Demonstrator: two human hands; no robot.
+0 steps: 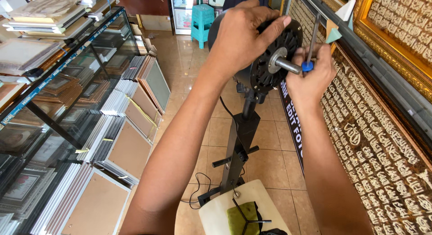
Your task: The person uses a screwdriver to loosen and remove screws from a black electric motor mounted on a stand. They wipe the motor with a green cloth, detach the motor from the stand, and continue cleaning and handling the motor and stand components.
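Note:
My left hand (245,34) grips the top of a black round fan motor housing (265,70) mounted on a black stand (243,136). A silver shaft (287,65) sticks out of the motor's middle. My right hand (310,75) holds a screwdriver (312,46) with a blue handle, its metal shank pointing upward beside the shaft. A black power cable (227,111) hangs down from the motor behind my left forearm.
A glass display cabinet (54,95) filled with picture frames stands at the left, with several frames (126,145) leaning against it on the tiled floor. Large gold-framed calligraphy panels (382,140) line the right. A teal plastic stool (202,19) stands far back. A white seat with a green cloth (243,217) is below.

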